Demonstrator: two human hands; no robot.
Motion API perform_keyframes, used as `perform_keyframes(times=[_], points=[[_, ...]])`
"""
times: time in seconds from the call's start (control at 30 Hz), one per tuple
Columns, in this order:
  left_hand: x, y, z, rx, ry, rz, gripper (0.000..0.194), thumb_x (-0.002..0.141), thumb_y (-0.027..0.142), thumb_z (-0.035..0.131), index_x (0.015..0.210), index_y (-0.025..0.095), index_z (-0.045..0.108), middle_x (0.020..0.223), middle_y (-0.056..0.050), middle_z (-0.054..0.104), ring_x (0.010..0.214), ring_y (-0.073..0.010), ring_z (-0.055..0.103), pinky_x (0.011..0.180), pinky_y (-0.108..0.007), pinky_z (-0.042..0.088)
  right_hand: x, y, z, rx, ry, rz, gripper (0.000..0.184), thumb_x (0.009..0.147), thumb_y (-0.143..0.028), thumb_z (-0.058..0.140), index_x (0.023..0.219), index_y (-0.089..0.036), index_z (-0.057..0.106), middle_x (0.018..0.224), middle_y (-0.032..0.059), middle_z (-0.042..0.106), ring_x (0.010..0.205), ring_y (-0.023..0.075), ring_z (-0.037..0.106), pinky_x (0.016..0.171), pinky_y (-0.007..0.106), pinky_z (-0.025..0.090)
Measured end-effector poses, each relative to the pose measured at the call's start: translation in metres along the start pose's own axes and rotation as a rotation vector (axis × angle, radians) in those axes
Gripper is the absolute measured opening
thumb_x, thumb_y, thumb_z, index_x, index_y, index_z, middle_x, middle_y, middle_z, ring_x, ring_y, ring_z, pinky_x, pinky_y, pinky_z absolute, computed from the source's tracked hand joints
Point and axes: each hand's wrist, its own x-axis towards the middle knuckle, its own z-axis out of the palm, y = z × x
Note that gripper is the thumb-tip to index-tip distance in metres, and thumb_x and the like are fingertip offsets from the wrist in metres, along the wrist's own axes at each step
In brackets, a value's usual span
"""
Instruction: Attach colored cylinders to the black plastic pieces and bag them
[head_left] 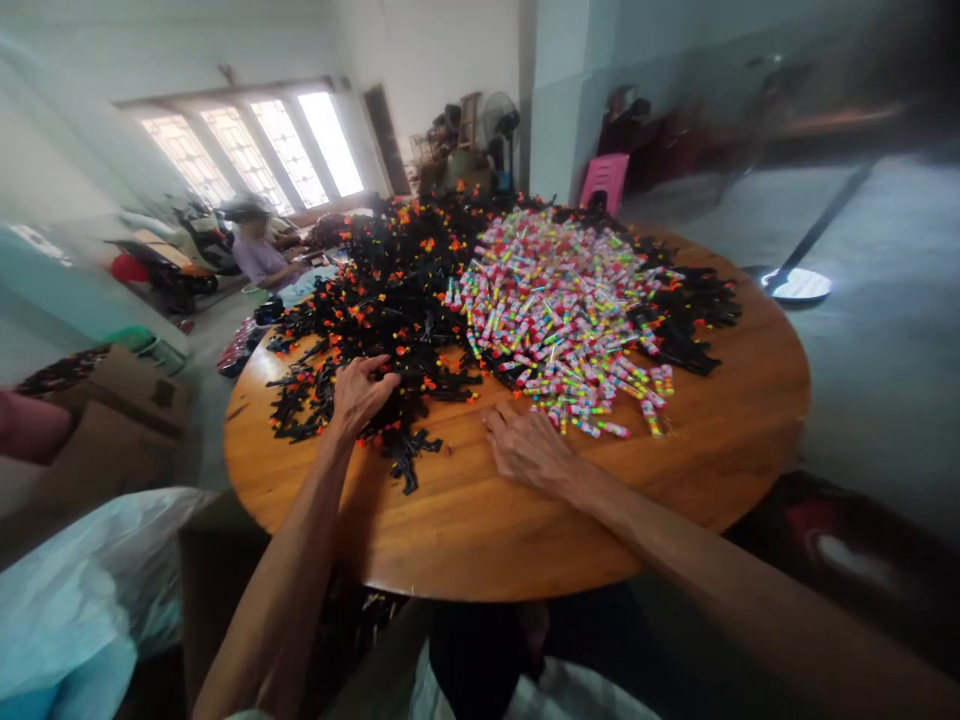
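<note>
My left hand [363,396] rests at the near edge of a heap of small black toy guns [375,260] with orange and yellow tips. Its thumb and forefinger are spread apart, with no toy visibly gripped. To its right, my right hand [531,450] lies low over the bare wood, fingers curled and close together. Whatever may be under those fingers is hidden. Just beyond it spreads a pile of small candy-like tubes [559,310] in pink, white and yellow-green. A few black toy guns [407,458] lie loose beside my left hand.
Both heaps sit on a round wooden table [480,545]. Cardboard boxes [142,390] and a clear plastic bag [97,580] stand at left. Another person [259,245] sits beyond the table, near a motorbike. A pink stool [604,182] and a fan [501,118] are behind.
</note>
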Motion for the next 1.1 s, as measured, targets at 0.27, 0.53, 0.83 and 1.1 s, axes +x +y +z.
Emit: perform_keyframes(times=[0.27,0.53,0.83,1.1], points=[[-0.077,-0.017,-0.029,-0.059,0.169,0.460,0.034,0.091,0.027,0.055,0.120,0.020,0.071,0.119,-0.010,0.068,0.106,-0.0233,0.067,0.097,-0.040,0.055,-0.004,0.000,0.001,0.008,0.023,0.010,0.035,0.103,-0.026,0.033,0.121,-0.012,0.060,0.112,0.0186,0.066,0.088,0.0291,0.064,0.067,0.037,0.040],[-0.153,-0.018,-0.033,0.141,-0.158,0.884,0.040,0.094,0.011,0.050,0.127,0.026,0.066,0.140,-0.010,0.059,0.134,-0.0289,0.052,0.109,-0.046,0.050,-0.002,-0.002,-0.003,0.025,0.005,0.042,0.036,0.102,-0.029,0.035,0.117,-0.012,0.063,0.112,0.0186,0.066,0.085,0.0282,0.064,0.067,0.037,0.043],[-0.134,-0.005,-0.034,0.168,-0.357,0.801,0.028,0.095,0.016,0.049,0.109,0.026,0.072,0.107,-0.008,0.062,0.097,-0.0225,0.058,0.085,-0.038,0.053,-0.004,0.001,-0.002,-0.019,0.008,-0.017,0.028,0.099,-0.024,0.043,0.114,-0.014,0.064,0.108,0.0149,0.066,0.079,0.0249,0.064,0.069,0.037,0.046],[-0.113,0.011,-0.011,0.188,-0.213,0.723,0.011,0.091,0.022,0.057,0.095,0.019,0.067,0.106,-0.010,0.061,0.100,-0.0249,0.057,0.088,-0.042,0.052,-0.003,0.000,-0.003,0.013,0.007,-0.010,0.028,0.097,-0.023,0.045,0.112,-0.014,0.066,0.108,0.0163,0.066,0.081,0.0246,0.066,0.070,0.037,0.048]])
